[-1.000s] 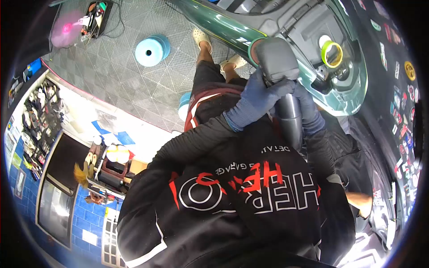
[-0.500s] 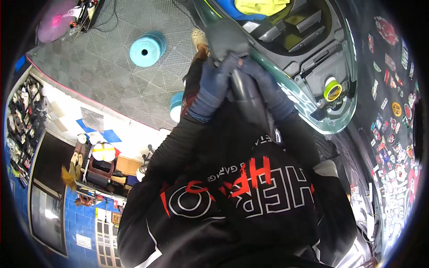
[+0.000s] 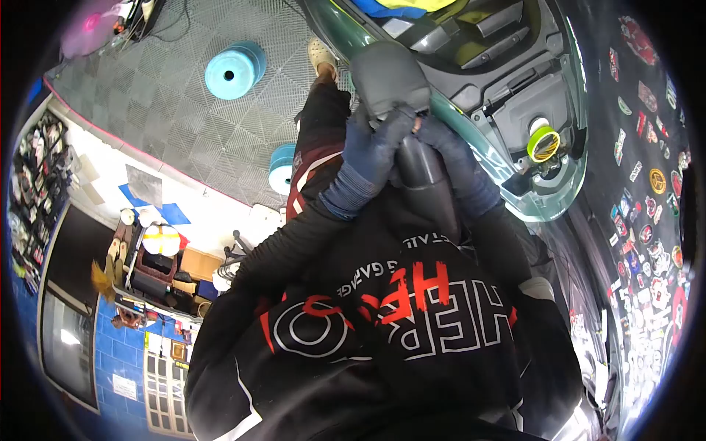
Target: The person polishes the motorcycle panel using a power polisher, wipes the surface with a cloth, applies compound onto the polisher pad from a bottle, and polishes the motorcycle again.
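Note:
A black device (image 3: pixel 390 73) with a rounded, boxy head and a tapering tube is held in front of my chest, its tube pointing back toward my shirt. My left hand (image 3: pixel 369 151), in a dark blue glove, has its fingers closed around the neck below the boxy head. From the other side, my right hand (image 3: pixel 454 151), also gloved in dark blue, grips the same neck, the fingers of both hands meeting. A bare fingertip shows at the middle. What the fingertips press on is hidden. Just beyond and right stands a green scooter body (image 3: pixel 507 173) with its storage compartment (image 3: pixel 482 92) exposed.
A yellow-green ring (image 3: pixel 543 143) sits on the scooter's rear. Two teal round containers (image 3: pixel 234 70) stand on the grey tiled floor (image 3: pixel 162 103). A leg in a beige clog (image 3: pixel 321 55) extends beside the scooter. A sticker-covered dark surface (image 3: pixel 647 184) lies right; a cluttered shelf (image 3: pixel 158 272) lies left.
The device and both hands have shifted slightly right and down in view, and the device has become sharper. Both hands still hold it. The whole scene has shifted slightly with the head.

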The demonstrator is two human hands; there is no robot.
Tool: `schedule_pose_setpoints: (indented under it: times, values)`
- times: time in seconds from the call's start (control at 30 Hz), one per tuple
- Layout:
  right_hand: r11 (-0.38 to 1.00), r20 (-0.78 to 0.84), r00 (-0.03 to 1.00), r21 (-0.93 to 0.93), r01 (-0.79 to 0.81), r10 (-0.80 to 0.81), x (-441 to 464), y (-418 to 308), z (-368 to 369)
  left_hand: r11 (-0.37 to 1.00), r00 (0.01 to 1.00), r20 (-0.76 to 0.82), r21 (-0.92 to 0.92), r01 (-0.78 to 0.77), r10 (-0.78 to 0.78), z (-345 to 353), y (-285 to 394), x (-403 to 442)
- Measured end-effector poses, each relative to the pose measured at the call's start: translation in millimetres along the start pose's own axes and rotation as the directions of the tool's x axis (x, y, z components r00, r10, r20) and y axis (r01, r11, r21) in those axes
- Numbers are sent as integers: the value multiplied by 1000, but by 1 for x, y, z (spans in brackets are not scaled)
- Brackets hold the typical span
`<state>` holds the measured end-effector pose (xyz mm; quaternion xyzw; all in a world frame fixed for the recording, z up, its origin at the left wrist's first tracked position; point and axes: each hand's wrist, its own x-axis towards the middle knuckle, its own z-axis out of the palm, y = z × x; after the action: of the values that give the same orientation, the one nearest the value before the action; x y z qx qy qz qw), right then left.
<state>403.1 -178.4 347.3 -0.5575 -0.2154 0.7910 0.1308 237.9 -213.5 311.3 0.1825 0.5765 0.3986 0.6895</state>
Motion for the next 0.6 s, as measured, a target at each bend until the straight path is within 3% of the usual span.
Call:
schedule_pose_setpoints:
  times: [0.03,0.1,0.13,0.23,0.27,0.43,0.47,0.5,0.53,0.6]
  values:
    - [1000,17,1000,3,8,-8,-6,20,-17,1000,1000,-11,11,-10,10,9,-7,-7]
    - [983,54,987,-93,157,-152,-21,27,-23,980,999,7,-195,42,-42,30,-22,-22]
    - [996,-11,999,80,-49,50,-36,24,-28,981,1000,-1,-194,20,-20,39,-27,-29]
    - [983,-90,996,181,7,10,-60,62,-55,979,997,80,-202,19,-3,65,-36,-46]
    - [959,13,991,254,-129,130,-70,50,-57,981,996,89,-191,18,-1,71,-38,-52]
    - [942,153,980,292,-166,126,-70,49,-65,990,999,35,-140,-12,17,77,-44,-49]
    - [996,97,994,73,43,-50,-58,51,-63,995,999,-15,-86,-42,40,68,-45,-44]
    - [959,79,971,-154,237,-227,-45,56,-60,996,999,-14,-78,-35,34,59,-42,-38]
    - [994,173,981,70,80,-91,-30,64,-63,998,999,-28,-58,-38,36,47,-37,-30]
    - [986,188,969,4,165,-163,-14,39,-41,996,996,-69,-57,-66,62,28,-22,-14]
